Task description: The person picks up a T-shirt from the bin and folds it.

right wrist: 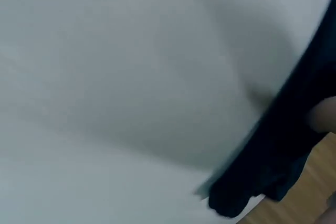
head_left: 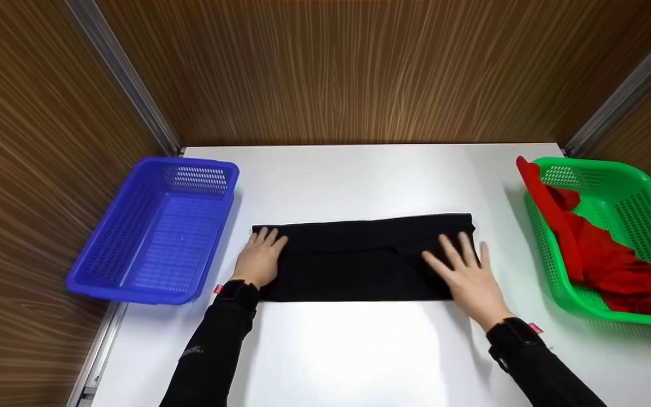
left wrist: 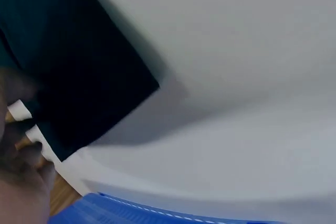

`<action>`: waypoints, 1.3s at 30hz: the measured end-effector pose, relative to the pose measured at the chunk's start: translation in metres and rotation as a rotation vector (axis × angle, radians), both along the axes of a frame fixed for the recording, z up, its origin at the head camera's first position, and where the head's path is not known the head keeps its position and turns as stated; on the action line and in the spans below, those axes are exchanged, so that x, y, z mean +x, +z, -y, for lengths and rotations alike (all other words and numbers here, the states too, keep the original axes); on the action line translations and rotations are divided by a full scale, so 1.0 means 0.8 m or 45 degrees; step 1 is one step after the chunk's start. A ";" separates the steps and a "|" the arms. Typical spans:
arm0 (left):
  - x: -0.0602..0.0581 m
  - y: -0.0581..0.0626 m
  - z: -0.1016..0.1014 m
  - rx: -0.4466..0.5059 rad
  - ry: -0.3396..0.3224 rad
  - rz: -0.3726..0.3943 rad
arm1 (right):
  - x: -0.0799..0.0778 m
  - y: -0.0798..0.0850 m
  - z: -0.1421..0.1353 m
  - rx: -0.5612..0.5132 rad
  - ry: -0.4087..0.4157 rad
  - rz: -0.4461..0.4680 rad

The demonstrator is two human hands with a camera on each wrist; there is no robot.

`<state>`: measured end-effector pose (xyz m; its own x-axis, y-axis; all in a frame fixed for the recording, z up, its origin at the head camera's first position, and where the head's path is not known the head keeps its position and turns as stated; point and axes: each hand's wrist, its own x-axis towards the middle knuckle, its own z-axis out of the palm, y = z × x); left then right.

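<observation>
A black cloth (head_left: 354, 277), folded into a long flat strip, lies across the white table. The left hand (head_left: 259, 261) rests on its left end, fingers spread near the upper corner. Over the right end, the right hand (head_left: 467, 280) has its fingers spread wide; whether it touches the cloth cannot be told. A fold line runs along the strip, with a small uneven patch toward the right. In the left wrist view, a corner of the cloth (left wrist: 100, 77) lies flat beside the fingers. The right wrist view shows the other end (right wrist: 262, 156), slightly rumpled.
A blue plastic basket (head_left: 221, 226) with bare mesh inside stands at the left. At the right, a green basket (head_left: 554, 271) holds red cloth (head_left: 602, 249), part of it hanging over the rim. Wood-grain panels (head_left: 337, 73) enclose the white table (head_left: 348, 181) at the back and sides.
</observation>
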<state>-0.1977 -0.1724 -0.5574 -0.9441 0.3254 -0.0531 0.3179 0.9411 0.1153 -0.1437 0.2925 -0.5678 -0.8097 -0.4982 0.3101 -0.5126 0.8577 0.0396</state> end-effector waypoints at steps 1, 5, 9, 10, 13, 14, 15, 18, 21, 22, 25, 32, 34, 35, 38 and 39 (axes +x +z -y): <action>0.001 -0.001 -0.002 0.016 -0.020 0.021 | -0.002 -0.002 0.006 0.074 0.041 -0.040; 0.004 -0.003 -0.007 0.060 -0.029 0.088 | -0.014 -0.009 0.027 0.231 0.143 -0.091; 0.005 -0.004 -0.006 0.061 -0.017 0.083 | -0.028 -0.014 0.043 0.152 0.240 -0.202; 0.004 -0.004 -0.006 0.064 -0.021 0.080 | -0.031 -0.016 0.045 0.095 0.243 -0.229; 0.004 -0.005 -0.007 0.074 -0.038 0.082 | -0.034 -0.018 0.047 -0.164 0.135 -0.241; 0.004 -0.005 -0.006 0.079 -0.040 0.084 | -0.033 -0.019 0.047 -0.263 0.073 -0.216; 0.003 -0.004 -0.006 0.081 -0.041 0.087 | -0.032 -0.019 0.046 -0.359 0.011 -0.183; 0.003 -0.004 -0.005 0.093 -0.040 0.083 | -0.026 -0.020 0.042 -0.514 -0.123 -0.020; 0.003 -0.004 -0.002 0.099 -0.036 0.077 | -0.019 -0.021 0.038 -0.436 -0.097 0.131; 0.003 -0.004 -0.001 0.100 -0.035 0.076 | -0.017 -0.022 0.037 -0.396 -0.068 0.173; 0.004 -0.002 0.001 0.098 -0.030 0.079 | -0.014 -0.026 0.033 -0.282 0.019 0.194; 0.007 0.004 0.004 0.004 -0.053 0.094 | -0.020 -0.031 0.026 -0.047 -0.025 -0.030; 0.008 0.006 0.003 -0.031 -0.084 0.105 | -0.023 -0.030 0.031 -0.033 -0.158 -0.033; 0.009 0.006 0.002 -0.040 -0.107 0.108 | -0.024 -0.029 0.035 -0.043 -0.229 -0.025; 0.013 0.006 -0.003 -0.068 -0.180 0.128 | -0.028 -0.023 0.057 -0.157 -0.405 0.038; 0.015 0.005 -0.005 -0.074 -0.205 0.130 | -0.029 -0.021 0.067 -0.191 -0.437 0.069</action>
